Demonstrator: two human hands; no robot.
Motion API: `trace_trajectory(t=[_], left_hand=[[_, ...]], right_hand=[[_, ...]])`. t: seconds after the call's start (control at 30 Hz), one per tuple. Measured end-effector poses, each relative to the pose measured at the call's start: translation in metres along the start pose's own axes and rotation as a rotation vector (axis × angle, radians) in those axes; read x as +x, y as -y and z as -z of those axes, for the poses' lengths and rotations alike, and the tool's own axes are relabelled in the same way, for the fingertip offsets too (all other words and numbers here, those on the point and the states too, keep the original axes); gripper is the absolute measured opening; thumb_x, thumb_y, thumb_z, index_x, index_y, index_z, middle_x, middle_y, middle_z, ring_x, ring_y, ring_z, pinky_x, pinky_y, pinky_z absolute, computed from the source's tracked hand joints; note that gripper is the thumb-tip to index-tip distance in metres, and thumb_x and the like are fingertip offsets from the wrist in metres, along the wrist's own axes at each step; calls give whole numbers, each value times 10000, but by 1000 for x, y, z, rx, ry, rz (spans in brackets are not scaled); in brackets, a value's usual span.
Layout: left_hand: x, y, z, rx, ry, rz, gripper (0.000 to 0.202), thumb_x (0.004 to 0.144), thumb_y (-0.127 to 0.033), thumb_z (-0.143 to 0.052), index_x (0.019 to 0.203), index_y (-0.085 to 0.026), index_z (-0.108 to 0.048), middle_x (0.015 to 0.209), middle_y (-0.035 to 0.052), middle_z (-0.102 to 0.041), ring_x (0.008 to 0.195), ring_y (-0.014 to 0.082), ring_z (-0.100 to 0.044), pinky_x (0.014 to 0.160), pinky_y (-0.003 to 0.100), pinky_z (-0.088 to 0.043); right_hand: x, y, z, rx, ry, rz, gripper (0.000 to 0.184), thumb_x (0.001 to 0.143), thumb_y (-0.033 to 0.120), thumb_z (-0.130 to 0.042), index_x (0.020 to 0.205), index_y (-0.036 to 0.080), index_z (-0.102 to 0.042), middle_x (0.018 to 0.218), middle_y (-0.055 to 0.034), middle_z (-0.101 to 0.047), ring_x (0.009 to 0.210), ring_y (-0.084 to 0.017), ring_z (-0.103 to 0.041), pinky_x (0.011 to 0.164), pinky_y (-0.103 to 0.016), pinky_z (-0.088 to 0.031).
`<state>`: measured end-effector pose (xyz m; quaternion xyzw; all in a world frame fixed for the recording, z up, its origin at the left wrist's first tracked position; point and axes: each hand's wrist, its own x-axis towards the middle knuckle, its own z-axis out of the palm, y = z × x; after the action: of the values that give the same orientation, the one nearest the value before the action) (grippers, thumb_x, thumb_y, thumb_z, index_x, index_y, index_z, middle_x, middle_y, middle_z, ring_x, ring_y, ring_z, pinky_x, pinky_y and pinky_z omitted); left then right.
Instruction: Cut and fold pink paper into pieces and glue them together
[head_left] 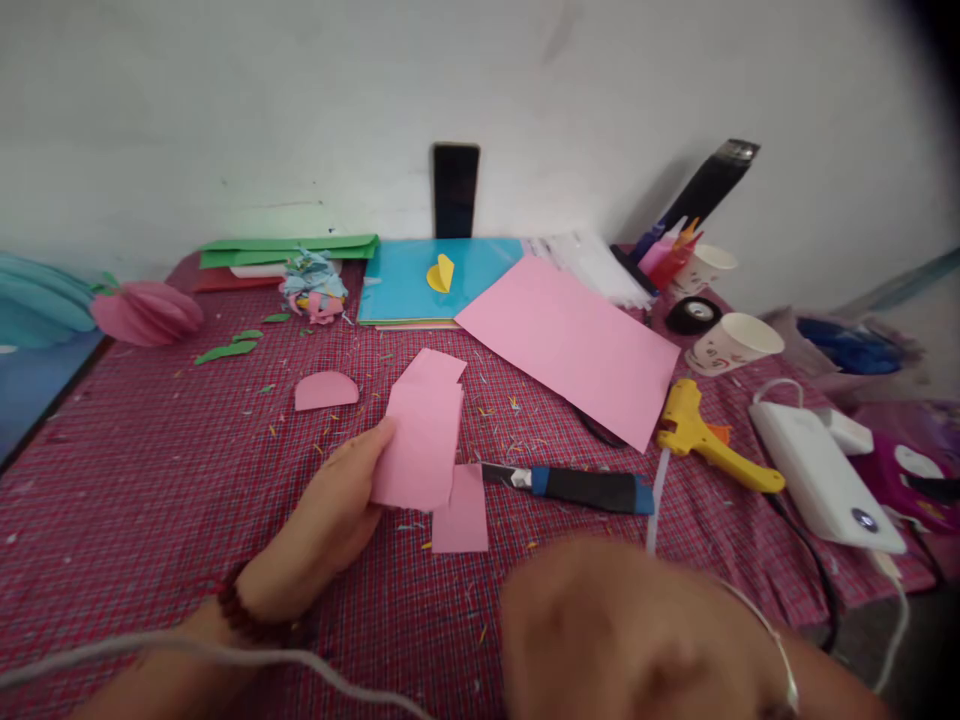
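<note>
My left hand (330, 520) is closed on a folded pink paper piece (421, 440) and holds it just above the red checked tablecloth (127, 480). A smaller pink paper rectangle (461, 512) lies under it on the cloth. My right hand (637, 640) is close to the camera at the bottom of the view, blurred, with its fingers hidden. A blue and black utility knife (581, 488) lies just right of the held paper. A pink half-circle cutout (325, 390) rests to the left.
A large pink sheet (570, 345) and blue sheet (409, 280) lie further back, with a yellow glue gun (705, 435), white power bank (821, 470), paper cups (731, 345), tape roll (694, 315) and a phone (455, 190) against the wall. Paper flowers (146, 312) sit left.
</note>
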<state>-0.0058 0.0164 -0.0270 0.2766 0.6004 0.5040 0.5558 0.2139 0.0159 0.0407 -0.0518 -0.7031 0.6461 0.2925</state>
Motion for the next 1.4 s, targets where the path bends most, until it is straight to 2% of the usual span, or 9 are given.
trace_trajectory(t=[0.07,0.17,0.27,0.37,0.47,0.57,0.83,1.17,1.4], left_hand=[[4,1,1,-95,-8,48,216,827,-397,-657,923,-222,-741,960,54,-754,763,200,-661,662,292,-529],[4,3,4,-217,15,118,217,805,-381,-694,891,-189,-750,915,51,-757,713,165,-639,659,262,-523],[0,3,4,-208,57,91,251,761,-415,-748,830,-174,-756,776,30,-739,639,141,-597,610,231,-498],[-8,2,1,-166,113,65,280,747,-452,-761,823,-183,-768,743,31,-734,644,148,-603,613,231,-500],[-15,2,-2,-148,159,64,287,750,-475,-756,829,-201,-775,739,29,-735,630,154,-607,606,241,-504],[-19,2,-4,-108,188,40,301,751,-491,-752,831,-202,-779,704,22,-724,623,153,-606,592,240,-503],[-15,6,0,-156,228,25,234,728,-387,-797,888,-217,-773,781,12,-741,645,121,-632,610,214,-521],[-13,9,0,-123,183,-4,204,736,-298,-797,912,-204,-758,890,35,-763,716,127,-665,667,236,-537],[-17,6,-2,-146,158,9,202,727,-272,-800,906,-189,-755,895,45,-767,725,145,-673,689,263,-544]], right_hand=[[-3,8,-7,72,51,-67,258,830,562,-645,788,314,-704,607,31,-620,569,-109,-586,531,-198,-464],[-6,2,-4,74,-45,-138,302,820,554,-667,672,293,-630,562,38,-567,542,-112,-562,480,-210,-423],[-2,-22,12,25,-309,-225,333,889,419,-650,641,230,-531,575,46,-510,531,-90,-472,491,-221,-366],[6,-48,24,-90,-572,-378,348,857,429,-670,663,206,-487,591,57,-457,521,-78,-380,487,-235,-311],[13,-63,24,51,-501,-411,284,835,458,-660,853,194,-555,737,20,-545,615,-99,-488,551,-246,-392],[15,-67,16,93,-434,-469,238,845,404,-647,878,171,-608,747,7,-577,639,-103,-512,590,-254,-424],[12,-75,17,131,-537,-437,205,793,318,-709,940,178,-687,904,-30,-706,769,-135,-619,746,-308,-509],[10,-66,19,21,-520,-425,284,918,461,-550,877,180,-560,666,28,-534,551,-87,-496,520,-237,-431],[11,-71,16,64,-537,-456,278,833,441,-663,868,189,-551,715,29,-517,595,-85,-461,533,-232,-403]])
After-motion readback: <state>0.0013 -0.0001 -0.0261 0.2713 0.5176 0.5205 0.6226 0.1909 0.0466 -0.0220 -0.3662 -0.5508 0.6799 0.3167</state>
